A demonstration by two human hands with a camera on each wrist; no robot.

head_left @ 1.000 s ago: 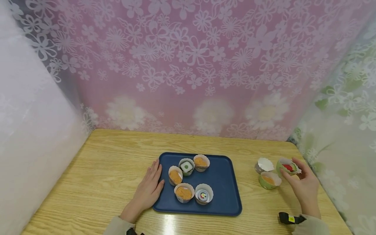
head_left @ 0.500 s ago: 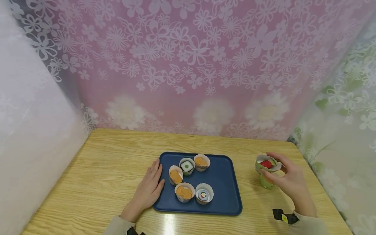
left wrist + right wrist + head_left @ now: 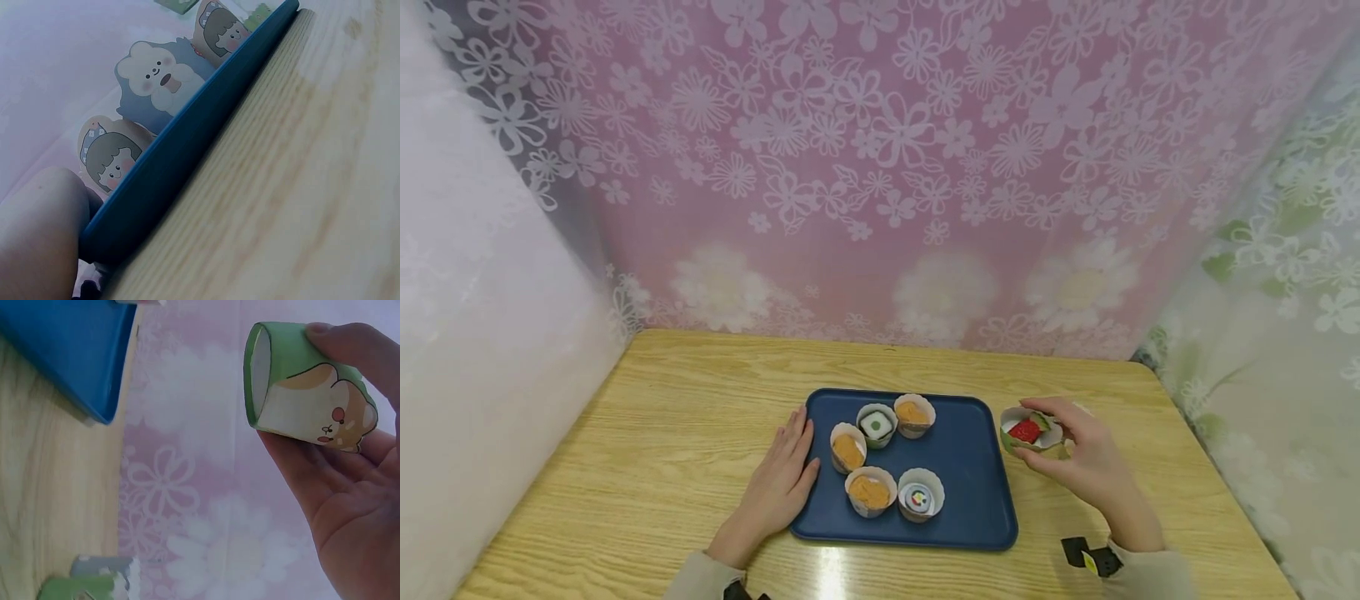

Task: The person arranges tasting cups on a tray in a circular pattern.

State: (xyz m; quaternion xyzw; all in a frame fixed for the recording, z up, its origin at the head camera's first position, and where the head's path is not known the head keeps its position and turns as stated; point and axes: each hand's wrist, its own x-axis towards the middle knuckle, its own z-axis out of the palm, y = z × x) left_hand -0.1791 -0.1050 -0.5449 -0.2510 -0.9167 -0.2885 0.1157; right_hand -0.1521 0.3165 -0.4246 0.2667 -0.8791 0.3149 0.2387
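In the head view, my right hand (image 3: 1097, 467) holds a green paper baking cup (image 3: 1011, 438) by its rim, just beyond the right edge of the blue tray (image 3: 973, 492). Inside the cup lie a red strawberry piece and a green slice. The right wrist view has the same cup (image 3: 312, 394) gripped between thumb and fingers, a cartoon animal on its side, its base raised off the table. My left hand (image 3: 778, 483) rests along the tray's left edge with straight fingers; in the left wrist view its thumb (image 3: 47, 219) lies at the tray's corner.
Several paper cups stand on the tray's left and middle: three with orange filling (image 3: 871, 493), one with a white square (image 3: 876, 426) with a green centre, one with a round patterned piece (image 3: 919, 498). Low in the right wrist view are a green cup (image 3: 78, 589) and a grey cup (image 3: 109, 566).
My right hand has carried the green cup with the strawberry left from the table's right side, over the other cups there, to beside the tray. The left hand has stayed put.
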